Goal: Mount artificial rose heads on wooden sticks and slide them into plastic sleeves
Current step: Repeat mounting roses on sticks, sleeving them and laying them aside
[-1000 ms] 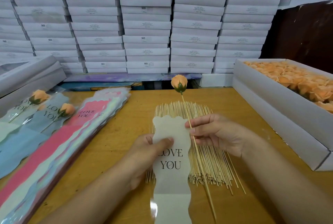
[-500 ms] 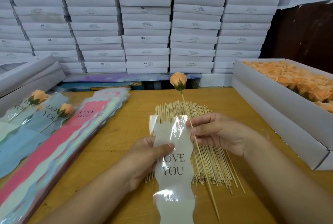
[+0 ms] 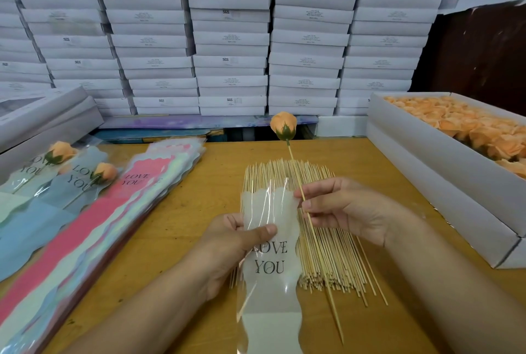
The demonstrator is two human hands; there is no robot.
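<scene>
While the left hand [image 3: 233,242] pinched the plastic sleeve [image 3: 271,268] between thumb and fingers near its upper part, the right hand [image 3: 338,208] pinched the wooden stick [image 3: 311,232] just beside the sleeve's right edge. Both hands were therefore closed on their things, and they stood close together but did not touch. The sleeve ran lengthwise away from the person, with its wavy open mouth at the far end, just in front of the right hand's fingertips. The stick lay almost parallel to it, slightly slanted: its bare end pointed back toward the person, to the right of the sleeve's lower part, and the rose head [image 3: 283,125] stood at the far end, well beyond both hands. I judged that the stick was still fully outside the sleeve, so its near end had first to be brought to the mouth; the right hand was the nearer one for that.

Under both hands a heap of loose sticks [image 3: 327,262] lay on the wooden surface [image 3: 199,211]. To the left of the left hand lay a stack of coloured sleeves [image 3: 94,225] and, further left, two finished roses [image 3: 61,151]. To the right of the right hand stood a white box of rose heads [image 3: 427,154]. Beyond everything, white cartons [image 3: 230,40] were piled up as a wall.
</scene>
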